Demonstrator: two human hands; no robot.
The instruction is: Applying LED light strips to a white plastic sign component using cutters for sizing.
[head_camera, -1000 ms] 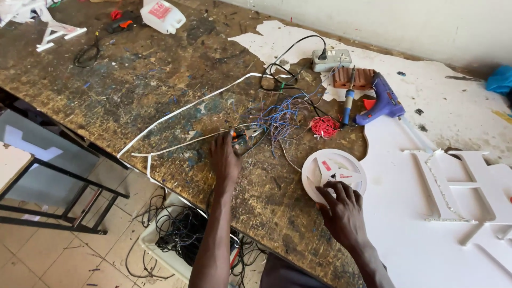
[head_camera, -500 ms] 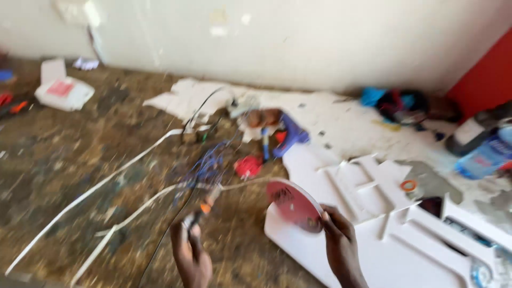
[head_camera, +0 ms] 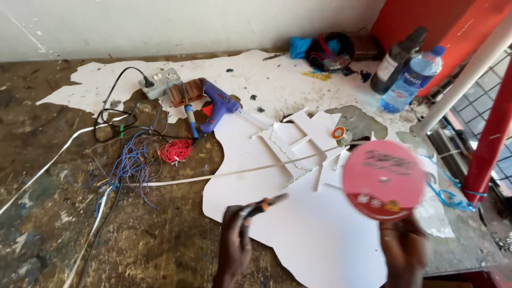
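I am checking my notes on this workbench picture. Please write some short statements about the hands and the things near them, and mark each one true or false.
1. The right hand holds up a round pink reel. True.
2. The left hand is empty. False: it holds a small tool with orange and black handles.
3. The blue glue gun lies on the bench, in neither hand. True.
4. The clear water bottle lies on its side by the red coil of wire. False: it stands at the far right, beside a dark bottle.
5. A white strip lies across the white sheet. True.
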